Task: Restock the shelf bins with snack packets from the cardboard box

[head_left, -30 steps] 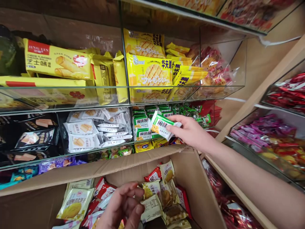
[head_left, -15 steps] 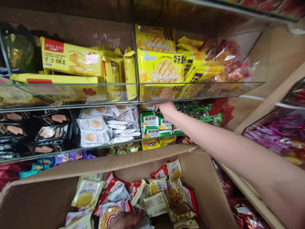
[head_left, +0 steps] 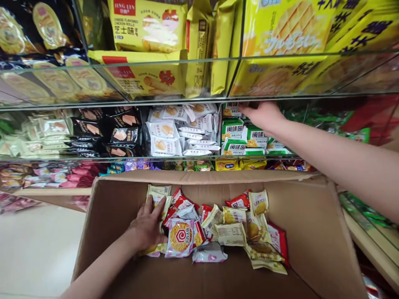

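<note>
My right hand (head_left: 263,115) reaches into the middle glass shelf and rests on the stack of green-and-white snack packets (head_left: 237,139), its fingers curled over the top packet at the back. My left hand (head_left: 148,224) lies flat, fingers spread, on the loose snack packets (head_left: 218,228) inside the open cardboard box (head_left: 314,224). It presses on a pale yellow packet (head_left: 158,197) at the left of the pile. The packets in the box are yellow, red and pink.
Glass shelves (head_left: 193,97) hold yellow biscuit boxes (head_left: 146,25) above, white packets (head_left: 181,131) and black packets (head_left: 109,131) in the middle row. A wooden shelf edge (head_left: 370,245) runs along the right. Pale floor (head_left: 37,245) shows at the left.
My right hand went into the shelf with the green packet it held a second ago. My left hand shifted left onto the packets in the box. The camera moved closer and tilted down.
</note>
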A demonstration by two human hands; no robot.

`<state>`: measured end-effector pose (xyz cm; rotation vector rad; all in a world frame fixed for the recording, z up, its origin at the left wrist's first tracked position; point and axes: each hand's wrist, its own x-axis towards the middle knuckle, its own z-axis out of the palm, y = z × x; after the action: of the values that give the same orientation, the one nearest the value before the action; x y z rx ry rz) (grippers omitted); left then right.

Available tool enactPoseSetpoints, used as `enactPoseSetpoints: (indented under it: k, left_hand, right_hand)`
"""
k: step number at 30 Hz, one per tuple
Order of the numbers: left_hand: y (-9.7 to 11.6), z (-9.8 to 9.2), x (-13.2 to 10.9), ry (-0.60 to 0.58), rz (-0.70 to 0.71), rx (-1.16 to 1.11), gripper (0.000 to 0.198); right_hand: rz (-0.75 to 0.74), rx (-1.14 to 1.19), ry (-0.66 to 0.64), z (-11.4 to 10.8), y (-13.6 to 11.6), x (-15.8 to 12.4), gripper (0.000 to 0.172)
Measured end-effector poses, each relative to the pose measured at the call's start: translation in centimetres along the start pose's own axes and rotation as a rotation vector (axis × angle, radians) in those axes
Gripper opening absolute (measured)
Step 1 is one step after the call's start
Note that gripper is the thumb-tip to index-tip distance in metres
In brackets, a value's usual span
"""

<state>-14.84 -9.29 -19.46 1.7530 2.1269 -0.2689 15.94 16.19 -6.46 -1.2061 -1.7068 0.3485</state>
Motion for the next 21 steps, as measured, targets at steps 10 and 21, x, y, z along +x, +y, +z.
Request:
enactPoseSetpoints:
  k: [10, 21]
  left_hand:
    - [-2.0, -0.4, 1.2, 0.232, 0.029, -0.138, 0.062]
    - [-0.5, -5.4, 1.2, 0.409, 0.184, 0.202, 0.029]
  right_hand:
    - [-0.706, -0.33, -0.202, -5.4, -5.9, -14.0, 0.024]
    - [-1.121, -0.259, -1.172, 12.7, -9.2, -28.3, 0.026]
